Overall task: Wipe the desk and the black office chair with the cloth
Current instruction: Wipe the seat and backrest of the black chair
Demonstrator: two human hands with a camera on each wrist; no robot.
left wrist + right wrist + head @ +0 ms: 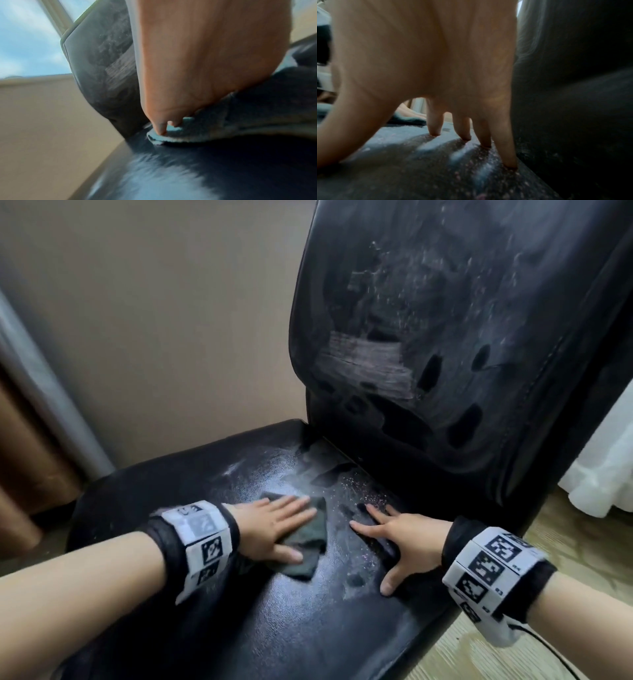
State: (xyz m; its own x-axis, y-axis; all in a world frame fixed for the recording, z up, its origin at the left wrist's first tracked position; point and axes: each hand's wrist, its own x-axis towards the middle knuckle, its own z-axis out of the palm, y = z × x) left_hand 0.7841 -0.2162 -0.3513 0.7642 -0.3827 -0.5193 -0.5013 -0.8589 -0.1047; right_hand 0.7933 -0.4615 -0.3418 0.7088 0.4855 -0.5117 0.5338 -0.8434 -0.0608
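The black office chair's seat point(239, 611) fills the lower head view, dusty and speckled near its backrest point(462, 337). My left hand point(274, 525) lies flat with straight fingers on a dark grey-green cloth point(308, 546), pressing it onto the seat's middle. In the left wrist view the cloth point(223, 125) bunches under the palm point(205, 60) and fingertips point(160, 129). My right hand point(404, 539) rests on the bare seat right of the cloth, fingers spread, holding nothing. Its fingertips point(465, 135) touch the speckled leather point(436, 169).
A beige wall point(154, 320) stands behind the chair. At the far left are a grey curtain or post point(44, 392) and brown furniture point(27, 457). Wooden floor point(565, 542) and white fabric point(606, 467) lie to the right. Dust streaks mark the backrest.
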